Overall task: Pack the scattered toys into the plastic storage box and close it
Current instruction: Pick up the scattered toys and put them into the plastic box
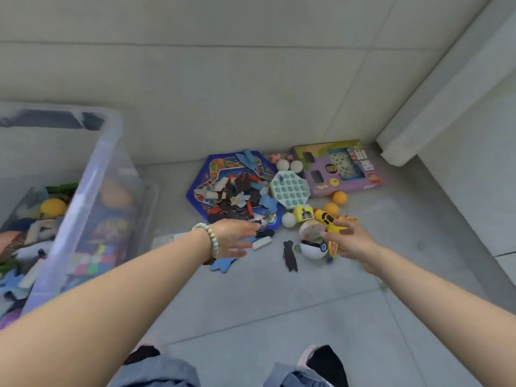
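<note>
A clear plastic storage box (92,174) stands at the left, holding several toys. Toys lie scattered on the floor ahead: a blue hexagonal puzzle tray (201,191) heaped with loose pieces, a teal pop-bubble toy (290,188), a purple boxed game (337,169), white and orange balls, and a red-and-white ball (312,248). My left hand (234,237), with a bead bracelet, reaches flat with straight fingers over the tray's near edge. My right hand (349,237) grips a yellow toy plane (328,219).
A white ledge (446,93) runs along the right wall. Loose puzzle pieces, blue (223,265) and black (290,256), lie on the grey tiled floor near my hands. My knees and shoes show at the bottom edge.
</note>
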